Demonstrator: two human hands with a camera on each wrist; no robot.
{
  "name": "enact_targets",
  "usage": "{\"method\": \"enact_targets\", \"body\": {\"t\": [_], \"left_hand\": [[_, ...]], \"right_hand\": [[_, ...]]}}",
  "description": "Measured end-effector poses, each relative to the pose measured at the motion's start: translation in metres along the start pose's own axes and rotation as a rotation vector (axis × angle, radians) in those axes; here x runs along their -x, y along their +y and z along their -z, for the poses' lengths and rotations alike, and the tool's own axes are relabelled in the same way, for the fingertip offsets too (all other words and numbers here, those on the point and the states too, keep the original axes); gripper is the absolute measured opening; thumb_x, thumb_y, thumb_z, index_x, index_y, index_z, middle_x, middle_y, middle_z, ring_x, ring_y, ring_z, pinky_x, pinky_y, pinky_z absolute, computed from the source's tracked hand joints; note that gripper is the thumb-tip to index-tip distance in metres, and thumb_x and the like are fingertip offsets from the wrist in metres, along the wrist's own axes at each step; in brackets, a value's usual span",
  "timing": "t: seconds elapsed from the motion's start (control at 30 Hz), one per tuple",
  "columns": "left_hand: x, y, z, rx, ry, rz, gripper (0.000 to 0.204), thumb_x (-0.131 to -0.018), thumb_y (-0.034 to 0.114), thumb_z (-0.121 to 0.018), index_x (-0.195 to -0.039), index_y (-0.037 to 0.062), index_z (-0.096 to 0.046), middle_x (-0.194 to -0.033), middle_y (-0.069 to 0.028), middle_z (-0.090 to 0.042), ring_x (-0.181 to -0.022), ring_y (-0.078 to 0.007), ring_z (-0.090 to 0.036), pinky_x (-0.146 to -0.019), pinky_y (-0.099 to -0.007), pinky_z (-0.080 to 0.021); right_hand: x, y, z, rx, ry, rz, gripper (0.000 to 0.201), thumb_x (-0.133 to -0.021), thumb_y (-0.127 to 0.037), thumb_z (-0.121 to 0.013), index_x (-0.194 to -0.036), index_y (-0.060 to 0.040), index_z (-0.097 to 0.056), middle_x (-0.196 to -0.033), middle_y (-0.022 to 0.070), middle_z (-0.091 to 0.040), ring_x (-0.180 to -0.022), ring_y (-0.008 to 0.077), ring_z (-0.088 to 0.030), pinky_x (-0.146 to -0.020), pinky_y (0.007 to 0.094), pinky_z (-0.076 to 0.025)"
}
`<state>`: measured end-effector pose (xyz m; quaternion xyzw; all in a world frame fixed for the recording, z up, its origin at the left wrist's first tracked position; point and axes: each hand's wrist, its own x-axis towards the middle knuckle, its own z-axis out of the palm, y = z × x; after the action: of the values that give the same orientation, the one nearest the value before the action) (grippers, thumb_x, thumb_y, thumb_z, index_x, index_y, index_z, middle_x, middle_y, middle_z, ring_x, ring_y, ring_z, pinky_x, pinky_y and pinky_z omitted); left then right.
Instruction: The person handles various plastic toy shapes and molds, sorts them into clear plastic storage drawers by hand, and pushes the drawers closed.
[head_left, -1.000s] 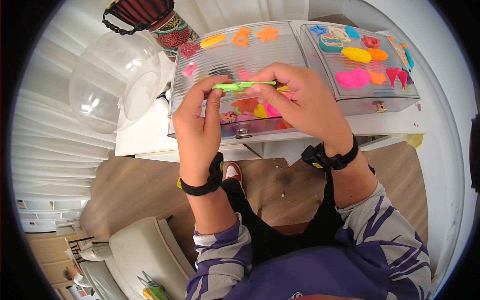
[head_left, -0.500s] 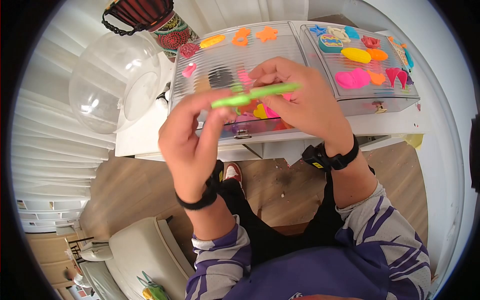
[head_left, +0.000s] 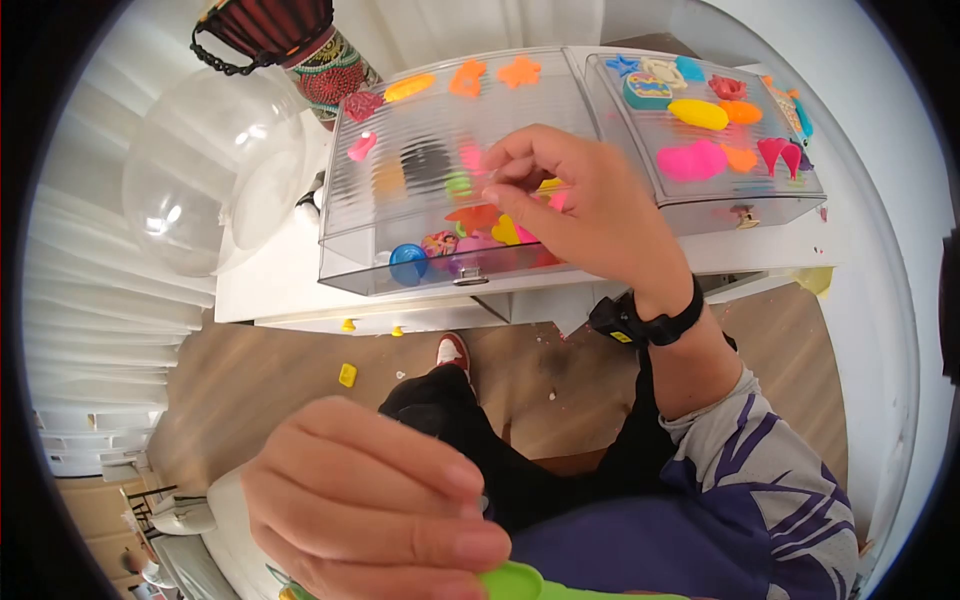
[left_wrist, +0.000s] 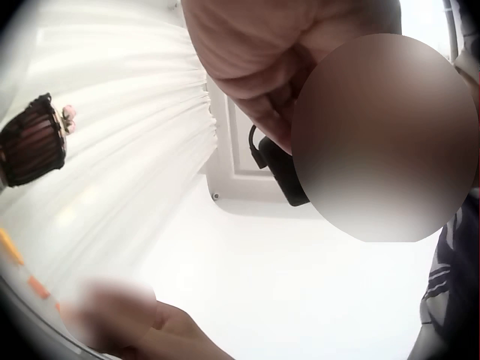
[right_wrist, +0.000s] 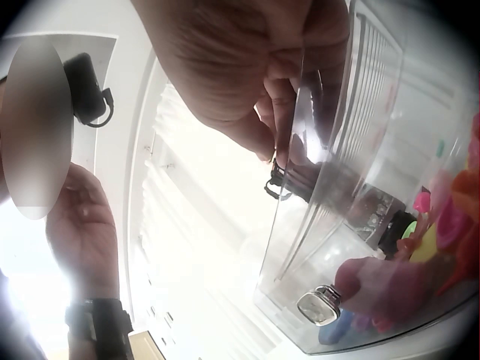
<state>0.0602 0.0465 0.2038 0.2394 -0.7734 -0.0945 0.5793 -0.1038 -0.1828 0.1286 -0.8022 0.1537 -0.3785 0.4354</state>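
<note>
My left hand [head_left: 370, 500] is raised close to the head camera, low in the head view. Its fingers are curled over a bright green, thin plastic toy [head_left: 514, 581], whose far part runs off the bottom edge. In the left wrist view that toy does not show; a blurred patch covers much of the right side. Over the left clear plastic case [head_left: 350, 262] hovers my right hand [head_left: 585, 200], its fingers loosely bent and thumb near the index fingertip. Through the case wall, colourful toys such as a blue round piece [head_left: 408, 264] show below that hand.
A second clear case [head_left: 715, 215] at the right carries several toys, including a yellow one [head_left: 699, 114] and a pink one [head_left: 692, 160]. A large transparent globe [head_left: 165, 170] and a patterned drum [head_left: 325, 65] stand at the left. A yellow piece [head_left: 347, 375] lies on the floor.
Both hands held the green toy over the left case earlier. The left hand has carried it down and toward the head camera; the right hand stays over the case without it.
</note>
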Motion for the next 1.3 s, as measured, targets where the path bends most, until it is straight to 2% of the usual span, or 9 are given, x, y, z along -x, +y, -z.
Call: {"method": "enact_targets", "body": {"t": [0.3,0.43,0.53,0.6,0.67,0.73,0.87,1.03,1.3], "left_hand": [[0.009,0.005,-0.032,-0.278,0.476,-0.022,0.017,-0.106,0.017,-0.085,-0.123,0.0202,-0.082,-0.086,0.0056,-0.059,-0.078,-0.0121,-0.049,-0.078,-0.0280,-0.052],[0.010,0.007,-0.019,-0.374,0.340,0.079,0.018,-0.108,0.019,-0.083,-0.127,0.0202,-0.081,-0.085,0.0051,-0.054,-0.078,-0.0128,-0.046,-0.076,-0.0285,-0.048],[0.011,0.000,-0.011,-0.194,0.340,0.006,0.014,-0.103,0.013,-0.086,-0.117,0.0091,-0.084,-0.104,-0.0095,-0.080,-0.086,-0.0212,-0.070,-0.086,-0.0399,-0.070],[0.008,0.007,-0.001,-0.111,0.092,0.093,0.012,-0.111,0.020,-0.078,-0.123,0.0196,-0.080,-0.087,0.0037,-0.057,-0.081,-0.0123,-0.049,-0.076,-0.0287,-0.048],[0.015,0.000,-0.018,-0.139,0.280,-0.012,0.008,-0.113,0.021,-0.076,-0.119,0.0172,-0.080,-0.087,0.0036,-0.058,-0.079,-0.0121,-0.050,-0.077,-0.0284,-0.049],[0.010,0.003,-0.024,-0.047,0.532,-0.008,0.010,-0.104,0.009,-0.082,-0.113,0.0066,-0.082,-0.100,-0.0117,-0.080,-0.087,-0.0239,-0.072,-0.081,-0.0409,-0.067],[0.009,-0.023,0.000,-0.516,0.427,-0.007,0.012,-0.100,-0.002,-0.079,-0.111,0.0015,-0.083,-0.102,-0.0142,-0.081,-0.094,-0.0263,-0.075,-0.084,-0.0409,-0.064],[0.008,-0.039,0.005,-0.861,0.257,0.658,0.021,-0.097,-0.009,-0.079,-0.116,-0.0026,-0.083,-0.111,-0.0150,-0.082,-0.105,-0.0298,-0.077,-0.091,-0.0372,-0.059],[0.029,-0.074,0.022,-0.844,0.025,0.699,0.033,-0.105,0.010,-0.081,-0.137,0.0012,-0.079,-0.146,-0.0206,-0.075,-0.136,-0.0394,-0.070,-0.117,-0.0466,-0.053]], "right_hand": [[0.000,0.002,0.000,-0.013,-0.004,0.000,0.024,-0.105,-0.012,-0.083,-0.124,-0.0001,-0.077,-0.103,0.0089,-0.085,-0.092,0.0181,-0.078,-0.086,0.0330,-0.062],[0.000,0.001,0.001,-0.008,-0.007,-0.006,0.021,-0.107,-0.012,-0.083,-0.124,-0.0004,-0.078,-0.102,0.0058,-0.085,-0.093,0.0138,-0.076,-0.087,0.0316,-0.060],[0.000,0.000,0.002,-0.006,-0.011,-0.013,0.021,-0.107,-0.012,-0.083,-0.123,-0.0004,-0.078,-0.102,0.0060,-0.085,-0.093,0.0139,-0.076,-0.087,0.0316,-0.060],[-0.001,0.002,0.002,-0.009,-0.006,0.012,0.023,-0.105,-0.012,-0.082,-0.123,0.0003,-0.077,-0.104,0.0091,-0.085,-0.093,0.0185,-0.079,-0.087,0.0332,-0.062],[0.001,0.002,0.002,-0.018,-0.002,0.025,0.024,-0.104,-0.012,-0.082,-0.123,0.0010,-0.075,-0.105,0.0122,-0.085,-0.094,0.0230,-0.081,-0.087,0.0348,-0.064],[0.000,-0.002,0.003,-0.024,-0.025,-0.010,0.024,-0.104,-0.012,-0.081,-0.124,0.0011,-0.075,-0.105,0.0128,-0.085,-0.093,0.0236,-0.081,-0.088,0.0348,-0.064],[0.000,0.005,0.000,-0.028,-0.011,0.026,0.025,-0.105,-0.013,-0.081,-0.125,0.0011,-0.075,-0.105,0.0136,-0.085,-0.093,0.0237,-0.082,-0.088,0.0357,-0.064],[-0.001,0.009,-0.002,-0.087,0.132,-0.037,0.024,-0.109,-0.018,-0.080,-0.124,0.0006,-0.076,-0.104,0.0123,-0.085,-0.093,0.0193,-0.081,-0.084,0.0334,-0.064],[-0.001,0.003,0.001,-0.043,0.102,-0.096,0.018,-0.112,-0.011,-0.078,-0.126,-0.0003,-0.075,-0.107,0.0076,-0.084,-0.098,0.0141,-0.080,-0.088,0.0292,-0.061]]}}
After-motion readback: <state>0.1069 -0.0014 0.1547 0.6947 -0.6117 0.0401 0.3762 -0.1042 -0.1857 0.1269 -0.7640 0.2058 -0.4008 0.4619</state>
